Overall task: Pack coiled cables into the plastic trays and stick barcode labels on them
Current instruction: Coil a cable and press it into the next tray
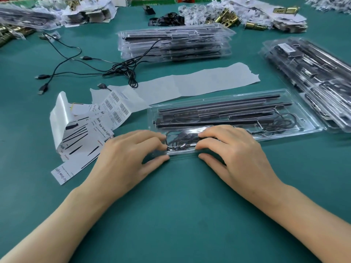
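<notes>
A clear plastic tray (pixel 307 118) holding long black bars lies on the green table in front of me. A coiled black cable (pixel 181 142) sits in its near compartment. My left hand (pixel 125 158) and my right hand (pixel 235 154) rest on either side of that compartment. Their fingertips press on the coil and the tray's near edge, with the thumbs at the rim. A sheet of barcode labels (pixel 115 109) lies to the left of the tray.
Loose black USB cables (pixel 81 67) sprawl at the back left. One stack of clear trays (pixel 174 44) stands behind and another stack (pixel 311 76) lies at the right. A strip of white backing paper (pixel 199 82) crosses the middle. Brass hardware and paper piles line the far edge.
</notes>
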Demonstrator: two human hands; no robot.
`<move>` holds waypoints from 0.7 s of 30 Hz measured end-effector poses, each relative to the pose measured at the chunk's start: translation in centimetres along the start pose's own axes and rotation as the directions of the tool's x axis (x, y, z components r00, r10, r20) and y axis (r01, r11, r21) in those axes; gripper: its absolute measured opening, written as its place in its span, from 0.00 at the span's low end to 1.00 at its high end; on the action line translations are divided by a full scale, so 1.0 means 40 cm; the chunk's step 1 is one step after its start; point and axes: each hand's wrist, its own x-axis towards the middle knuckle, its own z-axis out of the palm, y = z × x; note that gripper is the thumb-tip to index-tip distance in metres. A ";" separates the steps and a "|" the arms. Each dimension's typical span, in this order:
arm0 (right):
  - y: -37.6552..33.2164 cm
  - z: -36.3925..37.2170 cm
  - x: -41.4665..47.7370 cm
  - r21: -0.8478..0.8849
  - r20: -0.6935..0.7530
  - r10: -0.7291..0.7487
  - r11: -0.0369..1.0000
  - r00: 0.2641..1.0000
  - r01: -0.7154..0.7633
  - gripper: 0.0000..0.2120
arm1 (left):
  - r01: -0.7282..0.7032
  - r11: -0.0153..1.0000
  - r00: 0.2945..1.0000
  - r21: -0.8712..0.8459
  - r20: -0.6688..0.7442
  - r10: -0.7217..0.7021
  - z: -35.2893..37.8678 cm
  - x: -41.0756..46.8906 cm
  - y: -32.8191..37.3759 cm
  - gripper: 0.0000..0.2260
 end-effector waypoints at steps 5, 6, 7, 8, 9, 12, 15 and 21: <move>-0.010 0.009 0.017 -0.005 -0.017 0.010 1.000 1.000 -0.010 0.05 | -0.027 0.999 0.999 0.047 0.025 0.026 -0.003 0.006 0.002 0.08; -0.011 0.011 0.019 -0.006 -0.026 0.009 1.000 1.000 -0.009 0.06 | -0.032 0.998 0.999 0.063 0.028 0.030 -0.004 0.008 0.002 0.08; -0.012 0.014 0.020 -0.006 -0.031 0.004 1.000 1.000 -0.004 0.07 | -0.040 0.996 0.999 0.079 0.029 0.038 -0.006 0.009 0.003 0.08; -0.013 0.017 0.021 -0.007 -0.030 -0.002 1.000 1.000 0.001 0.09 | -0.049 0.994 0.999 0.094 0.028 0.047 -0.006 0.011 0.003 0.07; -0.014 0.021 0.022 -0.009 -0.026 -0.007 1.000 1.000 0.007 0.12 | -0.060 0.993 0.998 0.105 0.028 0.058 -0.006 0.012 0.002 0.07; -0.014 0.035 0.030 -0.008 -0.013 -0.053 0.999 0.999 0.053 0.14 | -0.079 0.989 0.997 0.125 0.035 0.075 -0.005 0.013 0.000 0.07; -0.021 0.042 0.036 -0.023 -0.034 -0.056 0.998 0.998 0.055 0.09 | -0.068 0.991 0.997 0.119 0.036 0.064 -0.003 0.011 0.001 0.06; -0.030 0.044 0.039 -0.068 -0.041 -0.059 0.996 0.997 0.056 0.05 | -0.006 0.998 0.997 0.057 0.083 0.001 0.012 0.009 0.008 0.15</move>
